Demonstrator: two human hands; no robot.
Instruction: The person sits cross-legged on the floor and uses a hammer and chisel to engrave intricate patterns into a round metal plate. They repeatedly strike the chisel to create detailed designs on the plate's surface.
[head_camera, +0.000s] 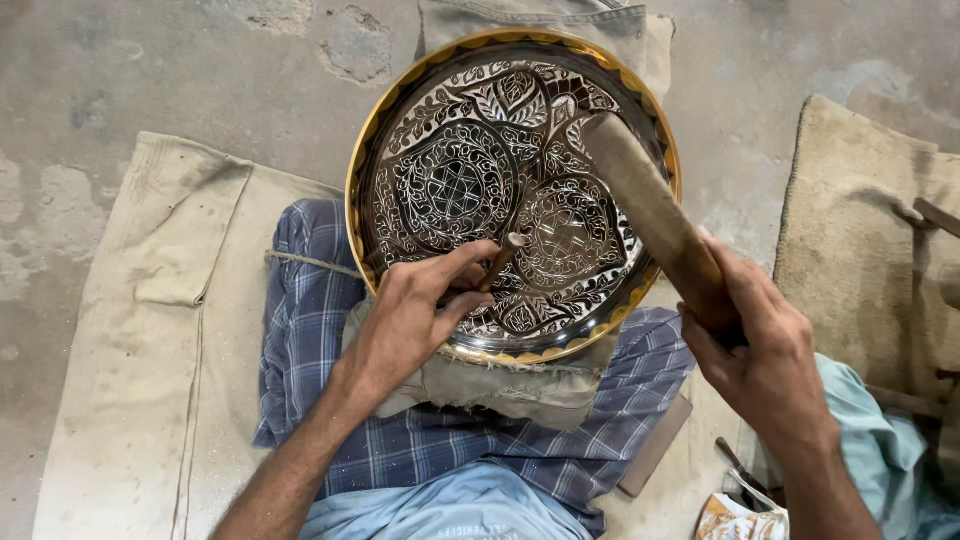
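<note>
1. Floor (200, 70) of worn, stained concrete fills the upper part of the frame, with pale sackcloth (140, 330) spread over it at the left and a second piece of coarse cloth (860, 230) at the right edge.
2. Engraved round metal tray (512, 195) sits in the upper centre of the frame, tilted toward the camera. Its rim is brass-coloured, and its dark face is covered with pale leaf and scroll patterns around two round medallions. Its lower edge rests on a folded grey cloth pad (500, 385).
3. Blue checked cloth (470, 440) covers the person's lap in the lower centre, under the pad and the tray.
4. Right hand (765, 350), at the right of the frame, has its fingers closed around the handle end of a wooden mallet (650, 205). The mallet slants up and left, and its blunt head hangs over the upper right part of the tray, near the rim.
5. Left hand (420, 310), in the centre just below the tray's middle, pinches a short chisel (500, 258) between thumb and fingers. The chisel leans up and right; its lower tip is hidden by the fingers, so I cannot tell exactly where it meets the metal, though the hand rests against the tray's lower left face.
6. Flat brown block (655, 450) lies on the cloth at the lower right, beside the lap.
7. Small metal tools (745, 475) lie at the bottom right corner, too small to tell apart.
</note>
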